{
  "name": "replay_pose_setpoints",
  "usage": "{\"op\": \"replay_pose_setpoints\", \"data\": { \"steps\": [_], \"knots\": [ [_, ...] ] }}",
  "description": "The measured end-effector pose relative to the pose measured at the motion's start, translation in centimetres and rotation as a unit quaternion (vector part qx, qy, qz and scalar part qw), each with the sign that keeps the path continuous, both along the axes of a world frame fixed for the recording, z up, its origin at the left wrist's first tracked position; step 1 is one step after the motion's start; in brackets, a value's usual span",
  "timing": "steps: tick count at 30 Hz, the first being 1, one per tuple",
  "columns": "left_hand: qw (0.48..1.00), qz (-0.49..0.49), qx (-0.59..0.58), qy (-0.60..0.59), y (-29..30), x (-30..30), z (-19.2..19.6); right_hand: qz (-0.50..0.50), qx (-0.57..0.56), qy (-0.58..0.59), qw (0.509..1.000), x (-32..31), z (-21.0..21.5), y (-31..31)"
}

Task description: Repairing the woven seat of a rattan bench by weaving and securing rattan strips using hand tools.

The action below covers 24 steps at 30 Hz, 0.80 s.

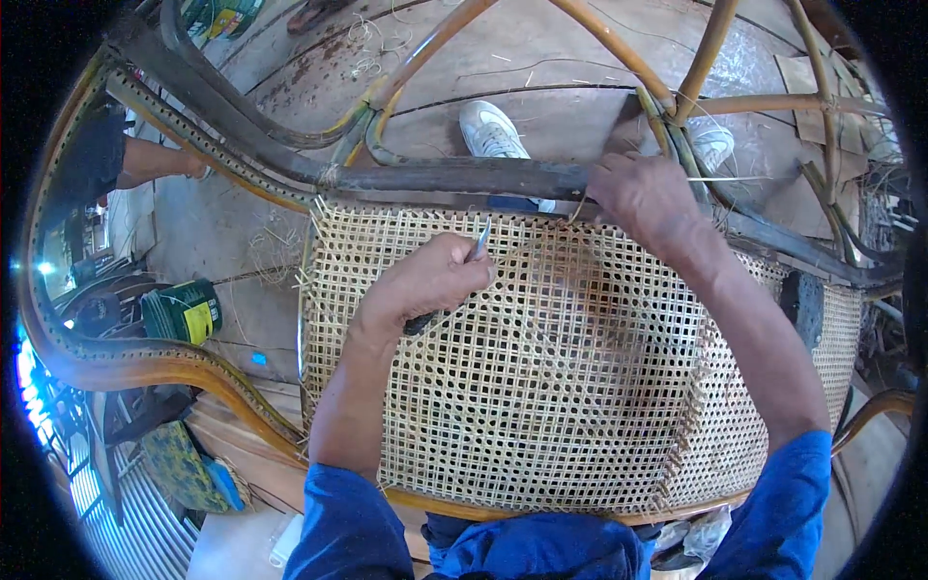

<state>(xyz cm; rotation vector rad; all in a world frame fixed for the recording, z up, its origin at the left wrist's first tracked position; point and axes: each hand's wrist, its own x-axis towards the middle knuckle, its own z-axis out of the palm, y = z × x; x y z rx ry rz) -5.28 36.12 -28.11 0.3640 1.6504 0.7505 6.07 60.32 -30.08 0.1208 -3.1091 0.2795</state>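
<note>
Blue shirt sleeves (348,522) are seen closest, with bare forearms reached forward over a woven cane panel (541,416), which is spread across the middle of the view inside a curved wooden frame (193,360). By the left hand (430,280) a knife (480,240) is gripped in a closed fist, its blade pointed up and away from the body; it is probably angled so that the point is kept off the weave. The right hand (646,198) is bent over the dark rail (464,178) along the panel's far edge, perhaps placed there because loose cane ends are gathered at that border. Beside it a pale cane strand (739,179) is stretched to the right; whether it is pinched cannot be told. Beyond the rail, a white sneaker (493,132) is planted on the floor.
</note>
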Motion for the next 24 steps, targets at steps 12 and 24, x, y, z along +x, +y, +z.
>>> {"op": "replay_pose_setpoints", "data": {
  "steps": [12, 24],
  "knots": [
    [0.995, -0.082, -0.029, 0.04, 0.2, 0.0, 0.0, 0.066, -0.023, 0.103, 0.992, -1.0, 1.3, -1.0],
    [0.985, -0.144, -0.047, 0.079, 0.5, 0.2, 1.8, -0.137, 0.005, -0.067, 0.988, 1.6, -0.3, -0.6]
  ]
}}
